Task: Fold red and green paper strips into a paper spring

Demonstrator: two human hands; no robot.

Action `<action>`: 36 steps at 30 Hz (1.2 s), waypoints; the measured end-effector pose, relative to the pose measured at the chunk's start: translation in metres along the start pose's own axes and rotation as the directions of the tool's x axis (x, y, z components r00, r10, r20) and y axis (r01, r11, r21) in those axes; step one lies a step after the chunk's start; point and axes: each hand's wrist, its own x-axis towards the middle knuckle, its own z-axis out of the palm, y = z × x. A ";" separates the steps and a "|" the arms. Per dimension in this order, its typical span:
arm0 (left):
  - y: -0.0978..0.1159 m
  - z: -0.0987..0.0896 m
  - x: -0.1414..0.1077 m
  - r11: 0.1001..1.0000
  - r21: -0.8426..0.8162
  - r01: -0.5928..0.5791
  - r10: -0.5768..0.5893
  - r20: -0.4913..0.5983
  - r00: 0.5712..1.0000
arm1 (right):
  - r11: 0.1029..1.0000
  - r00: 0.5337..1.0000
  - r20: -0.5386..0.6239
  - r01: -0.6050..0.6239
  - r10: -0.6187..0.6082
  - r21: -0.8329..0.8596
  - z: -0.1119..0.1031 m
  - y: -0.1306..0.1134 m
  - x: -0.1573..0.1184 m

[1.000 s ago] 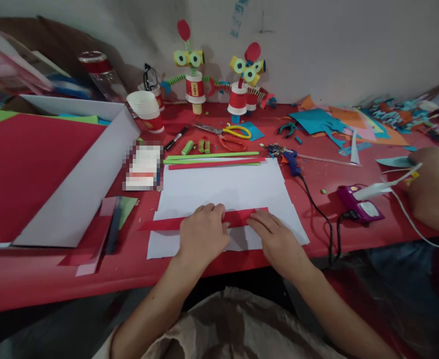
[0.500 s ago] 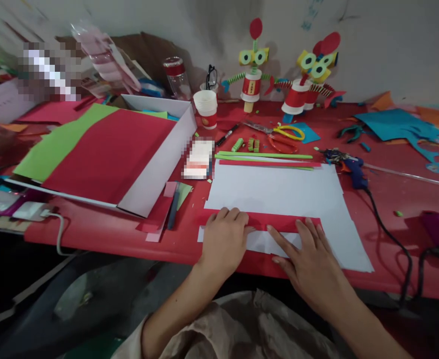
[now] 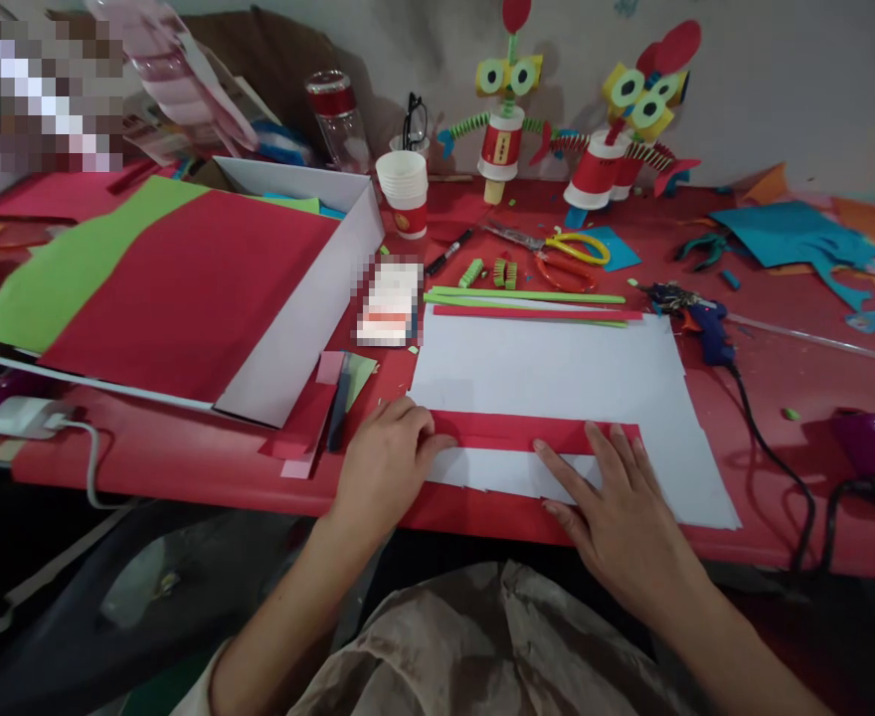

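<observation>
One red paper strip (image 3: 508, 432) could skew if the left hand (image 3: 378, 462) and right hand (image 3: 627, 522) press unevenly, or if the white sheets (image 3: 527, 363) beneath slip on the tabletop (image 3: 184, 457). Left fingers curl at its left end, grip indeterminable; right fingers spread flat upon its right part. The strip, apparently creased lengthwise, crosses the sheets' near part.
</observation>
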 end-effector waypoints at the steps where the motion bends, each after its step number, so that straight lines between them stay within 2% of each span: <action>1: -0.002 0.000 -0.001 0.999 -0.032 0.005 -0.005 -0.024 1.000 | 1.000 1.000 0.000 -0.001 0.001 0.002 0.000 0.000 0.000; 7: -0.004 0.001 -0.009 0.994 -0.109 0.028 -0.044 -0.143 0.989 | 1.000 1.000 -0.009 -0.010 0.010 0.014 0.000 0.000 0.000; 12: -0.008 0.004 -0.012 0.976 -0.200 0.080 -0.125 -0.222 0.967 | 1.000 1.000 -0.016 -0.018 0.019 0.021 0.000 -0.001 -0.001; 20: -0.009 0.006 -0.015 0.978 -0.192 0.083 -0.124 -0.209 0.970 | 1.000 0.999 -0.032 -0.018 0.019 0.020 0.001 -0.001 -0.001; 28: -0.009 0.008 -0.014 0.954 -0.266 0.135 -0.196 -0.218 0.956 | 0.999 0.998 -0.050 -0.023 0.024 0.022 -0.001 -0.002 0.000; 36: -0.009 0.009 -0.015 0.975 -0.200 0.093 -0.141 -0.240 0.960 | 0.998 0.998 0.010 -0.058 0.058 0.004 -0.005 0.007 -0.011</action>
